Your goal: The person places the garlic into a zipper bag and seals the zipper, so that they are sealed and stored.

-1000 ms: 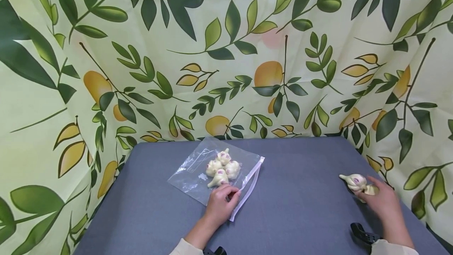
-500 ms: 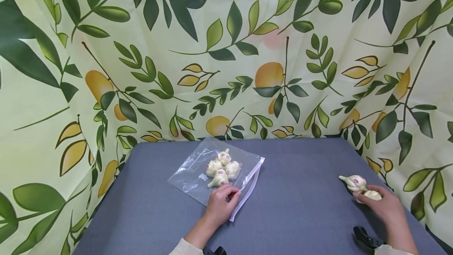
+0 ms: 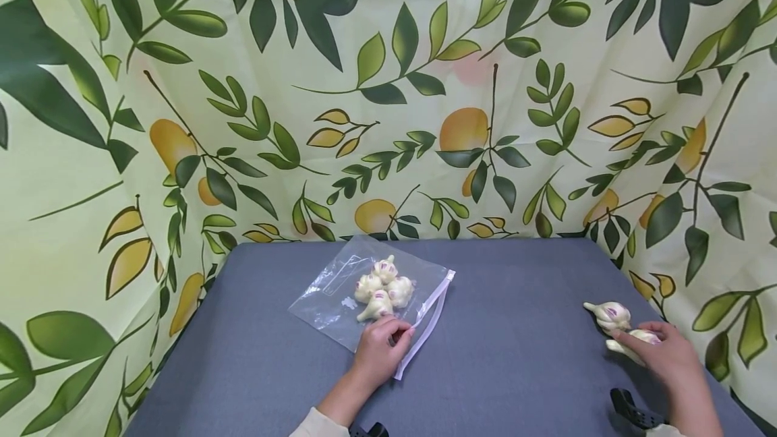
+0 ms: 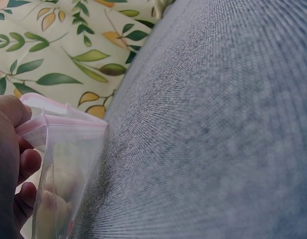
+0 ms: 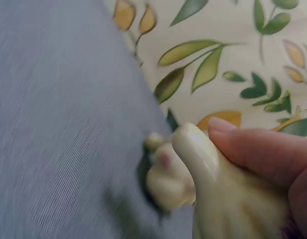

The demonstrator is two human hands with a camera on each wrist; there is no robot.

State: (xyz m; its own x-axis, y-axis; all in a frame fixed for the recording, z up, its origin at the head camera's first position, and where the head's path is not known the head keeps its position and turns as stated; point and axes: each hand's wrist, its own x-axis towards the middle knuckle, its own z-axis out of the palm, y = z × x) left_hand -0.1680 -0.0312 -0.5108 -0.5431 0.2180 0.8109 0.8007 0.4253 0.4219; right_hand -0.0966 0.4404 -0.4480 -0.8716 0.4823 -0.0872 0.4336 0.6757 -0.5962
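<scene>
Head view shows a wide leaf-and-fruit printed cloth [image 3: 388, 86] hanging behind and along both sides of a grey table [image 3: 522, 369]. On the table's left-middle lies a clear zip bag [image 3: 330, 302], flat, its pink-and-white zipper edge [image 3: 425, 329] running toward the near side. Four garlic bulbs [image 3: 382, 286] sit bunched together inside the bag, touching one another. The left hand [image 3: 379, 346] rests at the bag's near edge beside the zipper; the left wrist view shows its thumb and curled fingers [image 4: 25, 164] pinching the bag's mouth [image 4: 54, 119] and lifting the plastic off the table. Well apart, near the table's right edge, the right hand [image 3: 668, 356] grasps a garlic bulb [image 3: 634, 342], fingers curled round it, stem pointing left; the right wrist view shows a fingertip [image 5: 243, 139] pressed on that bulb's pale body [image 5: 228, 199]. Just beyond it, touching or nearly so, a loose garlic bulb [image 3: 610, 314] with purple streaks lies on the table.
</scene>
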